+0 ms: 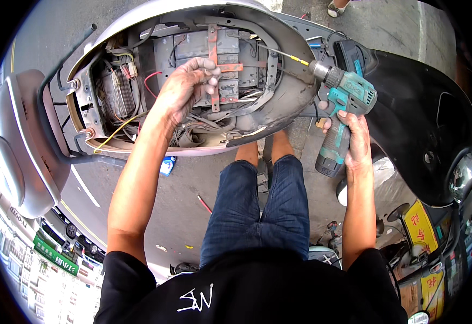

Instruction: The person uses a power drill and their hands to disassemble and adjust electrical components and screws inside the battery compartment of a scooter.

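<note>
In my right hand is a teal and black cordless drill, gripped by its handle. Its long thin bit, with a yellow sleeve, points left over the rim of the scooter's open body. My left hand hovers above the compartment, fingers curled and pinched together; what they hold, if anything, is too small to make out. Just beside those fingertips lies an orange-red cross-shaped metal strap, partly hidden by the hand. Beneath the strap sit grey batteries.
Bundled grey cables run along the compartment's near side. A finned metal box with wires sits at its left. The black scooter seat stands on the right, a silver rear box on the left. A red rod-like piece lies on the ground.
</note>
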`<state>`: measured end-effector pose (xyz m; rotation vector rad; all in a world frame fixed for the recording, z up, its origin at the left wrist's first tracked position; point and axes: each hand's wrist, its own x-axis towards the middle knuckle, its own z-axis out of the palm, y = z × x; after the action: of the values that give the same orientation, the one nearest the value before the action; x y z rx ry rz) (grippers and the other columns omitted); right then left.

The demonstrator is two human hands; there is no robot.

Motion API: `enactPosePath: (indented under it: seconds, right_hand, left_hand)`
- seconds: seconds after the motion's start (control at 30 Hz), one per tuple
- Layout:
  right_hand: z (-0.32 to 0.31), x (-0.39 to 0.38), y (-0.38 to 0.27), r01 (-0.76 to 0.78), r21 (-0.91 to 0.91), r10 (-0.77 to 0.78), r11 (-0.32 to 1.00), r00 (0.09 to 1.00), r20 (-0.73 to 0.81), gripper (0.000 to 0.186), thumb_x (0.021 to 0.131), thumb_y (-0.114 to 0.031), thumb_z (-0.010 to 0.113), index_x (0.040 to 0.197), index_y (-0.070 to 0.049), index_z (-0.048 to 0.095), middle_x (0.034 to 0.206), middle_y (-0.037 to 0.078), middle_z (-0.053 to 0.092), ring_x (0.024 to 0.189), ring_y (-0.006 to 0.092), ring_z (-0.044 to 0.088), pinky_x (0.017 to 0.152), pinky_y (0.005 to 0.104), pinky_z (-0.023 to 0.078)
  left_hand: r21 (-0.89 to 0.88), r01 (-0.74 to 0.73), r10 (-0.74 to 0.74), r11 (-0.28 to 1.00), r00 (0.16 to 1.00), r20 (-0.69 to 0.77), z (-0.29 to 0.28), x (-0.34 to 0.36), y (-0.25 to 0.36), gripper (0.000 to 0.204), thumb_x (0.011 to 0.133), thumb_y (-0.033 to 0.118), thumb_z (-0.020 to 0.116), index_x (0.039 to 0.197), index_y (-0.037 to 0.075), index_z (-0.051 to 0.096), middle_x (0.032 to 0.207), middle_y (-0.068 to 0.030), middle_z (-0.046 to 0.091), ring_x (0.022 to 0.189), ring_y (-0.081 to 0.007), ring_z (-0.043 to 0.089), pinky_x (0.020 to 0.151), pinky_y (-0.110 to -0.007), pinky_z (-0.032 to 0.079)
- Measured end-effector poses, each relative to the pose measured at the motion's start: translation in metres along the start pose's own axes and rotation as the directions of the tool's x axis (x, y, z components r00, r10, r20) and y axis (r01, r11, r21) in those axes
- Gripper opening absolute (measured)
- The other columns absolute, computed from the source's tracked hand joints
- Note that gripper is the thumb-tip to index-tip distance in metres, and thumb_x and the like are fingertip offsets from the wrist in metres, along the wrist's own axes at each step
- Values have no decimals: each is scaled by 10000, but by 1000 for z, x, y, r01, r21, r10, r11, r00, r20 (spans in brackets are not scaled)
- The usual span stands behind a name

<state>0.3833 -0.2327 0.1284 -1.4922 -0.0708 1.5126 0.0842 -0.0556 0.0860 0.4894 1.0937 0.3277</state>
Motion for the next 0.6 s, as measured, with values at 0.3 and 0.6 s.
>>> enactPosePath:
  seconds: [0.3,0.6]
  right_hand:
    - [-78,-28,15,30,336,-25,941,999,-21,401,836,-156,538,1188,34,507,1031,198,636,675,207,604,617,328,520]
    - [-155,-44,57,88,509,27,856,976,-216,466,815,-209,560,1214,16,476,1083,190,613,671,191,545,640,353,476]
  left_hand:
    - [-130,356,-302,925,899,316,165,-20,-149,215,965,228,528,1081,49,551,933,-94,643,608,-94,516,557,-228,435]
    - [-310,228,-276,923,954,-120,192,178,-276,262,940,334,558,1006,81,549,939,-80,652,755,-160,614,686,-317,529]
